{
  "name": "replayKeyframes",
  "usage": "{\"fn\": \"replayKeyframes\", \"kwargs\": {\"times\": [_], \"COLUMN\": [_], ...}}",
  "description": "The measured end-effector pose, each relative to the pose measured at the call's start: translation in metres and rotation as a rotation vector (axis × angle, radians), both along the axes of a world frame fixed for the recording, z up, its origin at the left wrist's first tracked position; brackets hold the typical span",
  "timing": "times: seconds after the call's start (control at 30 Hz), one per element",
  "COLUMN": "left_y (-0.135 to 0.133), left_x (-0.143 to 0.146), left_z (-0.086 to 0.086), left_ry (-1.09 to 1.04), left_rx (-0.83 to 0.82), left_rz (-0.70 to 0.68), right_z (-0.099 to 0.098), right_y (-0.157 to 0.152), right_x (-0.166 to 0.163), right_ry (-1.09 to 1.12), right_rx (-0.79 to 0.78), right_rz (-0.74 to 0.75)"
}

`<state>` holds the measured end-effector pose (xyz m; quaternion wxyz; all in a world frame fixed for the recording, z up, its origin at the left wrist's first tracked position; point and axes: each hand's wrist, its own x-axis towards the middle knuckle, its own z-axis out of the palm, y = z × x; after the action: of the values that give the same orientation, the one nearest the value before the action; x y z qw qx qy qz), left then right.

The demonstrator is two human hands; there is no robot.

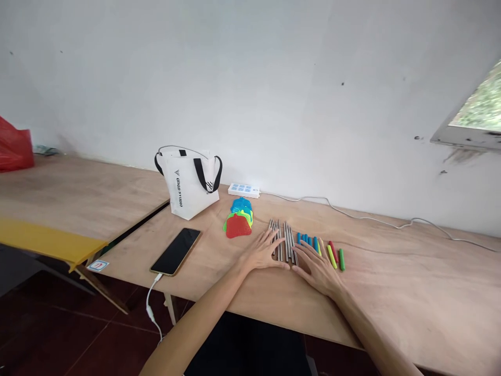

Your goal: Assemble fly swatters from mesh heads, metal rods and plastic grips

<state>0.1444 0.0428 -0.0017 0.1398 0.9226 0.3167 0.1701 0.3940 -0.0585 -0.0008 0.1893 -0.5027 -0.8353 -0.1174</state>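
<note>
My left hand lies open at the left side of a row of thin metal rods, fingers spread over the nearest ones. On the rods' right side rests my right hand, also open, its fingers reaching over short coloured sticks. Blue sticks show past its fingertips. A yellow stick, a red stick and a green stick lie just right of it. Left of my left hand is a loose pile of red, green, yellow and blue mesh pieces.
A white bag with black handles stands behind a phone with a white cable. A power strip sits by the wall, its cord running right. A second table adjoins at left, with a red plastic bag.
</note>
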Motion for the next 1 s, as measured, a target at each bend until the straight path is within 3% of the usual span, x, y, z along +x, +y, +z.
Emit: {"fn": "replayKeyframes", "kwargs": {"times": [0.17, 0.43, 0.67, 1.0], "left_y": [0.002, 0.01, 0.013, 0.011], "left_x": [0.003, 0.009, 0.009, 0.011], "left_z": [-0.003, -0.004, -0.002, 0.002], "left_ry": [0.014, -0.008, 0.032, -0.002], "left_rx": [0.01, 0.058, 0.076, 0.116], "left_rz": [-0.016, -0.063, -0.05, 0.024], "right_z": [-0.001, -0.004, -0.01, 0.012], "right_y": [0.006, 0.02, 0.039, 0.047], "right_x": [0.001, -0.001, -0.011, -0.024], "right_ry": [0.001, 0.025, 0.088, 0.053], "right_rx": [-0.138, -0.128, -0.152, -0.137], "right_rz": [0.042, 0.116, 0.031, 0.212]}}
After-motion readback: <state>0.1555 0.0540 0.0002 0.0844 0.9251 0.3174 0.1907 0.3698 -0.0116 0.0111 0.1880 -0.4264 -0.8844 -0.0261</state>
